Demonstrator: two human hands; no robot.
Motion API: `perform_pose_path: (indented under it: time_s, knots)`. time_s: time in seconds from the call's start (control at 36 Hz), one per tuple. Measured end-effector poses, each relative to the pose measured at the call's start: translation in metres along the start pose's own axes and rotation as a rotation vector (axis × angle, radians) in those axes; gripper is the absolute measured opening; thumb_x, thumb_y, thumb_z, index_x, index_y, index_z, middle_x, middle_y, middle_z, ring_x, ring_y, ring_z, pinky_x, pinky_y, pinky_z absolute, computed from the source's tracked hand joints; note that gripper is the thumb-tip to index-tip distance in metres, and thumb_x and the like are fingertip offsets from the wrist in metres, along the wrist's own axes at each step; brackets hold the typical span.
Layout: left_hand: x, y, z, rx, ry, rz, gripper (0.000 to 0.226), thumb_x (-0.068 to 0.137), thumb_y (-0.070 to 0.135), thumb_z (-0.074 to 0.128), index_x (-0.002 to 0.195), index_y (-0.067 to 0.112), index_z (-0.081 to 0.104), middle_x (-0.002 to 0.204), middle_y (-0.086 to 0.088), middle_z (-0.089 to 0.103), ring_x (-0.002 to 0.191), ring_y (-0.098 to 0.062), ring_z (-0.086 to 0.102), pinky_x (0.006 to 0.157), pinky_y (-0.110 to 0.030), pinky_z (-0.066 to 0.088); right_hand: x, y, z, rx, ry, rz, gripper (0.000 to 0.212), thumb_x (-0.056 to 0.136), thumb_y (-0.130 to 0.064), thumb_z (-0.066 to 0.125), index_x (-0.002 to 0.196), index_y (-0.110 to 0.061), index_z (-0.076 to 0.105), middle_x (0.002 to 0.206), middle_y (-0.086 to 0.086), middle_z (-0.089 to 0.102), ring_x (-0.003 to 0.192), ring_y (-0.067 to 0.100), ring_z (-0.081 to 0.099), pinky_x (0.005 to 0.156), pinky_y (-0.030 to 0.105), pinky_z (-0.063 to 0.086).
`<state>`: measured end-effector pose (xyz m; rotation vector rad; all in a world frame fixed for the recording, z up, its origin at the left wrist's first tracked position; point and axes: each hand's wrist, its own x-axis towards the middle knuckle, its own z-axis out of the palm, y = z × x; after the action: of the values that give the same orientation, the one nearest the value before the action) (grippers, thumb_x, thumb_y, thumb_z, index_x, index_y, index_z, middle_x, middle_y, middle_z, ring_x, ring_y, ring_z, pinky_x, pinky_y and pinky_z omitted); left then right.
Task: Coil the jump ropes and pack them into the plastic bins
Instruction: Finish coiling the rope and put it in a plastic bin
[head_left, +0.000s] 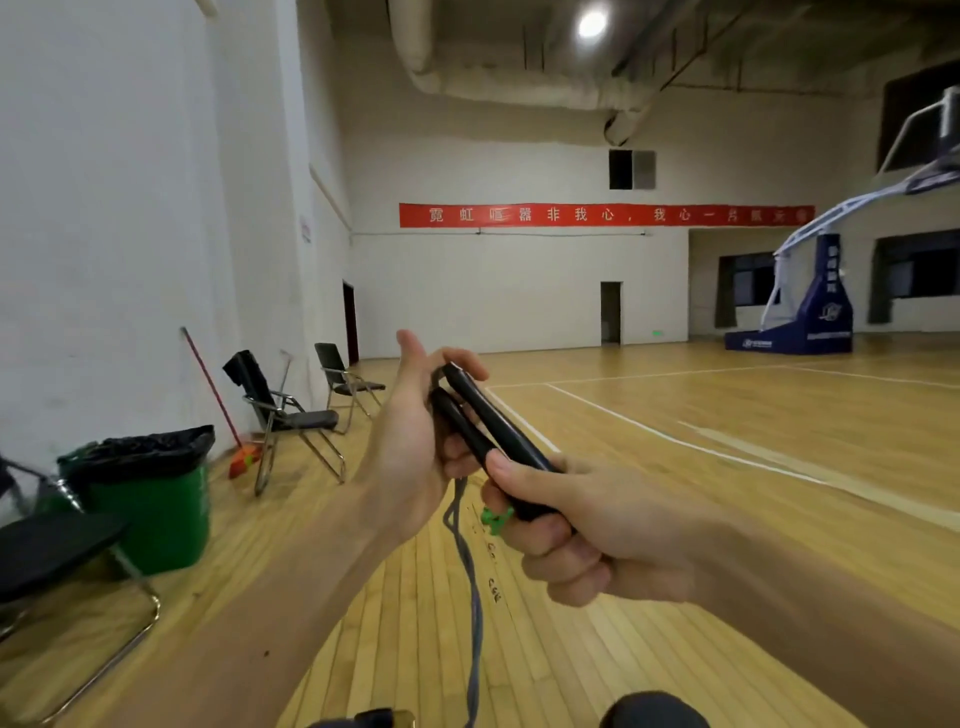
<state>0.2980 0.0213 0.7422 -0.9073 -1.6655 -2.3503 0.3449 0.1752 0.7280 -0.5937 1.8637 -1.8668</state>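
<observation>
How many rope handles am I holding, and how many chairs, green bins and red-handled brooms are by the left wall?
Rope handles: 2
Chairs: 3
Green bin: 1
Red-handled broom: 1
Total: 7

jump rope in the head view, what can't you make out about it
- Cord: runs off the head view's bottom edge; length unseen.
- Black handles: lower ends wrapped by the right hand, tops by the left hand.
- Green piece: mostly hidden by the right hand; unidentifiable.
- Plastic bins: none in frame.
</observation>
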Motion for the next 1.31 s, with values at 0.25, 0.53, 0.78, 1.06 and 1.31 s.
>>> perform_pose_path:
  time_s: [0.25, 0.53, 0.78, 1.06, 1.31]
  knots:
    - [-0.038, -0.052, -0.005, 0.002, 0.041, -0.082, 0.062, 0.095, 0.067, 0.021, 0.08, 0.036, 0.073, 0.067, -0.002, 0.057, 0.047, -0.011, 0.043, 0.043, -0.023, 0.032, 0.003, 0.036, -0.004, 0.085, -0.011, 0.049, 0.028, 0.094, -0.043, 0.055, 0.08, -0.02, 0.052, 0.058, -0.006, 0.022, 0.041, 0.004, 0.021, 0.036, 0.015, 0.023]
    - [-0.067, -0.102, -0.004, 0.318, 0.118, -0.109, 0.025, 0.108, 0.024, 0.035, 0.097, 0.018, 0.057, 0.063, 0.015, 0.068, 0.059, 0.002, 0.065, 0.052, -0.012, 0.048, 0.014, 0.075, -0.009, 0.074, 0.002, 0.07, 0.027, 0.09, -0.039, 0.06, 0.082, -0.016, 0.048, 0.059, -0.004, 0.036, 0.042, 0.006, 0.032, 0.039, 0.017, 0.027]
    - [-0.066, -0.147, -0.029, 0.986, -0.12, -0.172, 0.013, 0.107, 0.025, 0.035, 0.115, 0.029, 0.044, 0.084, 0.008, 0.066, 0.072, -0.005, 0.062, 0.061, -0.024, 0.048, 0.024, 0.098, -0.036, -0.091, 0.167, 0.142, 0.028, 0.105, -0.03, 0.053, 0.084, -0.015, 0.044, 0.062, -0.002, 0.033, 0.048, 0.009, 0.027, 0.042, 0.02, 0.026]
    - [-0.057, -0.124, -0.039, 1.887, -0.778, -0.118, 0.03, 0.109, 0.041, 0.027, 0.117, 0.018, 0.044, 0.09, 0.004, 0.049, 0.072, -0.014, 0.045, 0.068, -0.03, 0.045, 0.032, 0.148, -0.063, -0.502, 0.201, 0.23, 0.019, 0.103, -0.031, 0.057, 0.095, -0.015, 0.052, 0.06, -0.004, 0.041, 0.044, 0.008, 0.034, 0.041, 0.022, 0.033]
    - [-0.054, -0.104, -0.048, 1.669, -0.969, -0.057, 0.022, 0.103, 0.043, 0.04, 0.086, 0.029, 0.046, 0.081, 0.016, 0.042, 0.071, -0.003, 0.044, 0.065, -0.021, 0.036, 0.026, 0.169, -0.056, -0.645, 0.013, 0.406, 0.028, 0.104, -0.034, 0.053, 0.086, -0.015, 0.045, 0.063, -0.001, 0.039, 0.044, 0.011, 0.031, 0.042, 0.023, 0.032]
